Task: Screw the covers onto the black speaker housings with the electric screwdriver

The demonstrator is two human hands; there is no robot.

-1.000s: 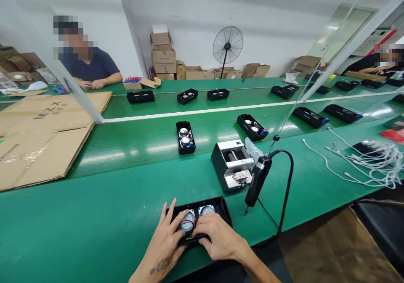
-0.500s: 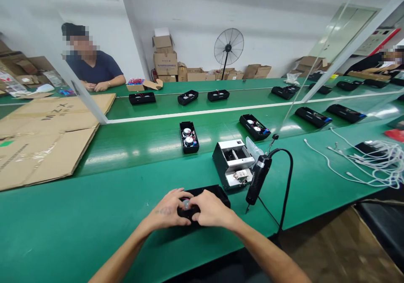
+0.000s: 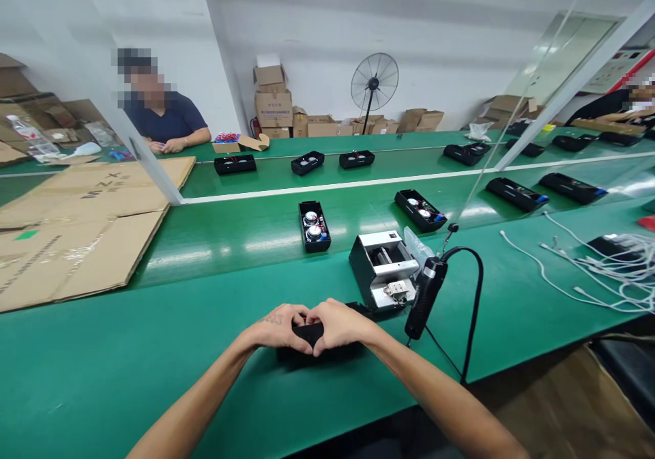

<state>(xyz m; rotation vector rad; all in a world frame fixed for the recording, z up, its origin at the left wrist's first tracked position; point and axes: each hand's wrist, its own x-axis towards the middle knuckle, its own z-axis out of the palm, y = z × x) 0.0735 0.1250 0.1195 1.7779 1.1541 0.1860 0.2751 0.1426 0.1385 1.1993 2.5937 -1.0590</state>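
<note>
A black speaker housing is on the green bench right in front of me, mostly covered by my hands. My left hand is closed on it, thumb against the near wall and fingers curled over the top. Beside it, my right hand grips the same housing in a mirrored way, the thumbs nearly meeting. What lies inside the housing under my fingers is hidden. To the right, a black electric screwdriver hangs on a cord, near a screw feeder with a silver top.
Open speaker housings with round drivers lie along the green conveyor. Flattened cardboard covers the left side. White cables are heaped at the right. A person sits across the line; another is at the far right.
My hands have drawn closer together over the housing, and its near wall now shows between them. The round part seen between my fingers earlier is now hidden. The view has shifted slightly.
</note>
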